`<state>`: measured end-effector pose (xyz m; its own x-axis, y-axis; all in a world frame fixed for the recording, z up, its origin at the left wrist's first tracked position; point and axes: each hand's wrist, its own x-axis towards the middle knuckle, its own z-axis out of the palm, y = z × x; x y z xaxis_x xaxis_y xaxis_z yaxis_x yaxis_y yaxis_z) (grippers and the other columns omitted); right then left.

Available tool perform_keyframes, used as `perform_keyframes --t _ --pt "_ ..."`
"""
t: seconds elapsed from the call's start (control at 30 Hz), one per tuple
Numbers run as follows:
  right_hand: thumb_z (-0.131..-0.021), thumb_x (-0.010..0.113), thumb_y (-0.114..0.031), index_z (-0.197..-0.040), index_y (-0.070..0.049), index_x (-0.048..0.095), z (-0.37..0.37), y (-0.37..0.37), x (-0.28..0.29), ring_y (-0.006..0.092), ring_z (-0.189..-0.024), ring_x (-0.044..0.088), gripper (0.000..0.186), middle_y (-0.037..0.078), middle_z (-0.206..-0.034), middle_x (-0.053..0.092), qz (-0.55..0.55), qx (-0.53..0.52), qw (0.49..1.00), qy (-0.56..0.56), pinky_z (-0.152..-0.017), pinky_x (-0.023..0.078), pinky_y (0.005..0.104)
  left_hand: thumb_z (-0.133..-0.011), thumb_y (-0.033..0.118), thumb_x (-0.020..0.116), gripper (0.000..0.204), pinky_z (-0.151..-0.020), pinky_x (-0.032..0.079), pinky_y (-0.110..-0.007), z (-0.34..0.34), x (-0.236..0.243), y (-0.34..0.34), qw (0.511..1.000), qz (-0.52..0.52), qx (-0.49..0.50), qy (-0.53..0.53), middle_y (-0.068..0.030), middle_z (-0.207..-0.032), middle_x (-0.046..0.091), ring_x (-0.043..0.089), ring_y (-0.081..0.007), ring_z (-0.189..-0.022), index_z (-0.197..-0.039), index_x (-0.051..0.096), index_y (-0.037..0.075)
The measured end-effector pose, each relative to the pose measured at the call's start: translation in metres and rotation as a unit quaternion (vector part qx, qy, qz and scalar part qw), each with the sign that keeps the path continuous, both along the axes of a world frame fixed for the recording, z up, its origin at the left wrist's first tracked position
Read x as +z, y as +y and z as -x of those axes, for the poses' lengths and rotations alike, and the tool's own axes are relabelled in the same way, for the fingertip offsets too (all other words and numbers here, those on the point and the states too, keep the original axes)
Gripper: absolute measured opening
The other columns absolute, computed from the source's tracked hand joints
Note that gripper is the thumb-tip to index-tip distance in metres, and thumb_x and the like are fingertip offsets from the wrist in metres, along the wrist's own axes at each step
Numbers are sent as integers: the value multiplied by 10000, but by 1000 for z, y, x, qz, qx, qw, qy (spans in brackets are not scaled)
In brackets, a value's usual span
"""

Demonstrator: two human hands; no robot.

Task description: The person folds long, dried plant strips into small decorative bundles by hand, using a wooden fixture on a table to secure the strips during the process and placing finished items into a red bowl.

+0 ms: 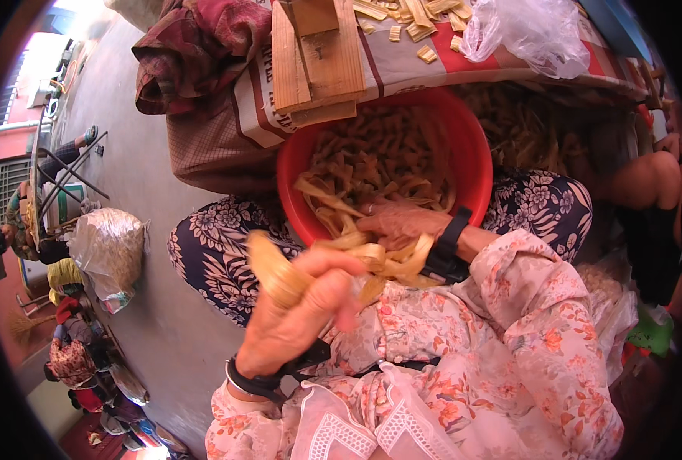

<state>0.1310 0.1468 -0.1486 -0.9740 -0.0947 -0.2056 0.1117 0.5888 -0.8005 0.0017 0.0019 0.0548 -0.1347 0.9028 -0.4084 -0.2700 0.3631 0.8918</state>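
Note:
My left hand is raised in front of my lap, its fingers bent around a broad, curled, yellow-brown ribbed strip. Blur softens its fingertips. My right hand reaches over the near rim of a red plastic basin, closed on a loose bunch of similar strips that drapes below it. Some of its fingers are hidden by the strips. Inside the basin, between my knees, lies a heap of short, folded yellow-brown pieces. I cannot make out what the strips are made of.
Beyond the basin, a cloth-covered table bears a wooden block stand, ribbed pieces, a clear plastic bag and a dark red cloth. A filled plastic bag stands on the floor at left. Another person's knee is at right.

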Motion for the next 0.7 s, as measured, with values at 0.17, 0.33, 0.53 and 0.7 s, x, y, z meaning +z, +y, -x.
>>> perform_keyframes --t 0.17,0.33,0.53,0.7 --pt "-707 653 -286 -1068 -44 550 -4 21 6 304 -945 511 446 164 -985 542 136 -12 991 17 -802 424 368 -865 300 589 313 -460 380 -198 17 8 11 997 38 59 17 -11 -593 503 464 -80 -474 -871 482 6" --pt "-721 605 -145 -1080 -114 578 -7 47 68 321 -898 544 361 170 -996 547 -140 -67 988 -7 -774 447 391 -822 416 604 427 -407 340 -234 29 -6 10 964 23 -136 228 -24 -541 506 452 -84 -445 -772 542 -3" --pt "-720 602 -154 -1100 -102 569 17 89 56 336 -832 566 384 176 -958 580 -159 -225 961 29 -733 463 410 -878 148 556 212 -413 373 -261 23 3 3 967 30 -126 220 -58 -499 454 451 -134 -405 -746 541 -17" --pt "-738 656 -236 -1106 -68 557 63 77 3 230 -882 570 417 142 -985 602 29 -211 974 80 -772 459 334 -890 170 537 253 -420 362 -219 30 -1 -9 980 43 -73 182 -19 -531 497 445 -74 -435 -727 562 -22"
